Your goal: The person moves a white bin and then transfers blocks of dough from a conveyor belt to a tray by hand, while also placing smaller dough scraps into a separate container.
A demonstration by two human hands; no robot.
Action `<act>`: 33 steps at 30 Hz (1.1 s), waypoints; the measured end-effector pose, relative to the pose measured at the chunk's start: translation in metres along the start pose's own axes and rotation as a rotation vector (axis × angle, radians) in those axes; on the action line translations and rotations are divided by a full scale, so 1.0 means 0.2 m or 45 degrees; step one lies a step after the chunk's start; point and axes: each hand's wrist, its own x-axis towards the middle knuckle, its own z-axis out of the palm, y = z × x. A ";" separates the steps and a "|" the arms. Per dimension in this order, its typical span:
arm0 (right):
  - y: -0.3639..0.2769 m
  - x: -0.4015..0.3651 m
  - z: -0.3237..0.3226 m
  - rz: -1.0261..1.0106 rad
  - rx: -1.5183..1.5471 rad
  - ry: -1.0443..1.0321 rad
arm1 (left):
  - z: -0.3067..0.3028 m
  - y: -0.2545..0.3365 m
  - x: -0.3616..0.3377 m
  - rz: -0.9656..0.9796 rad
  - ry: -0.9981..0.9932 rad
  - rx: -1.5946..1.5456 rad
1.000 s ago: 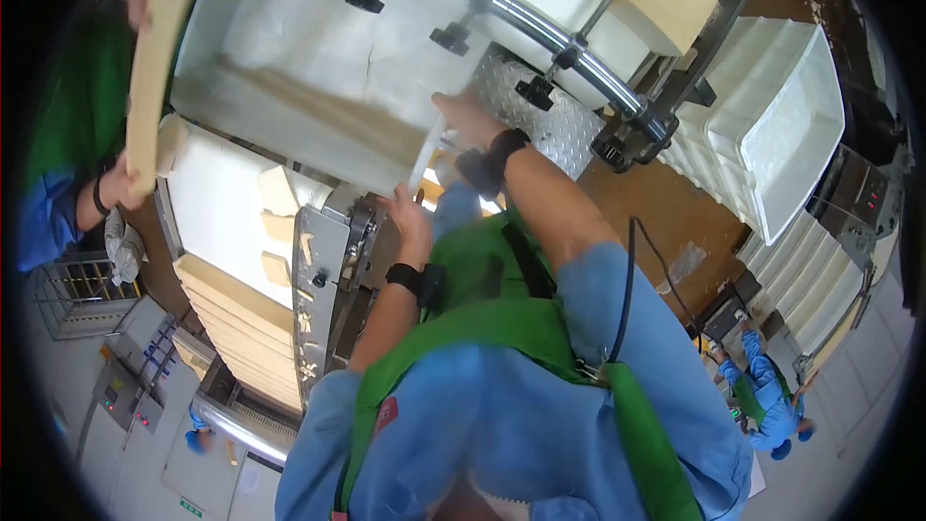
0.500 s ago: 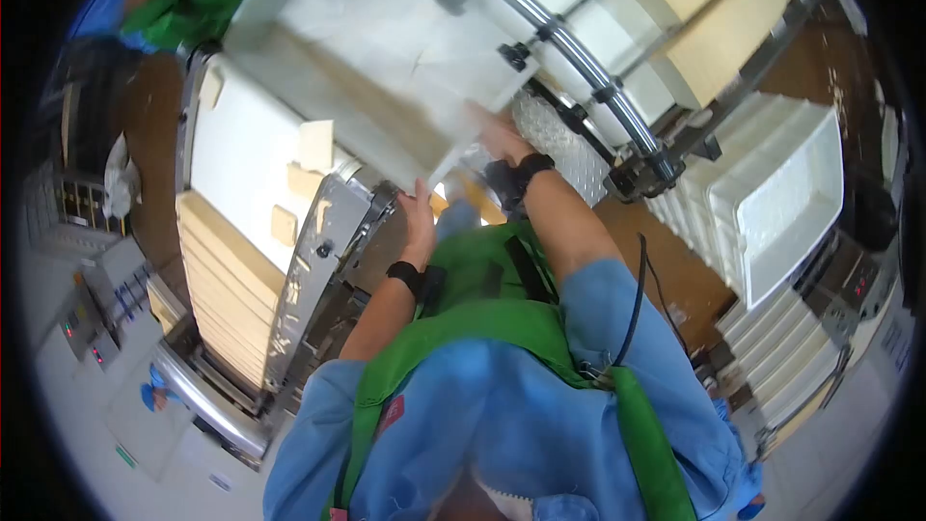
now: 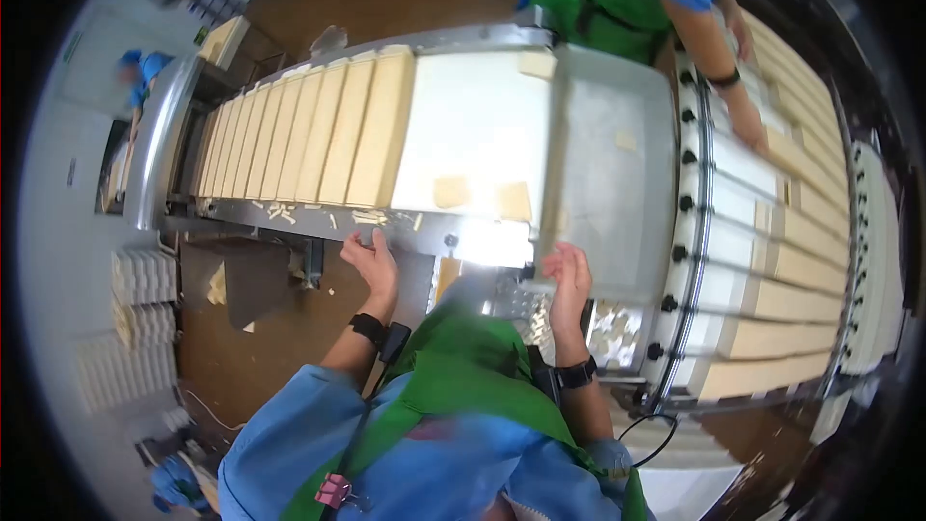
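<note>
Beside the near metal edge of the conveyor, my left hand is raised with its fingers apart and nothing in them. My right hand is open too, its fingertips near the corner of a pale, translucent tray. Thin cream crumbs lie on the metal edge just past my left fingers. On the white belt between the hands are two flat cream pieces, one at the left and one at the right. A row of long cream slabs covers the belt's left part.
Across the tray, a person in a green apron reaches a hand over a second belt. Metal rods with black knobs cross that belt, with cream slabs under them. A metal bin of scraps is right of my right hand.
My view has turned toward the right, so the slab row now lies ahead-left. Both hands are apart and empty; my right hand has drawn back from the tray's far corner.
</note>
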 end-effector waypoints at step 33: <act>-0.20 1.51 1.62 -0.948 -1.551 -0.457 | 0.17 0.45 0.43 0.435 -0.375 0.392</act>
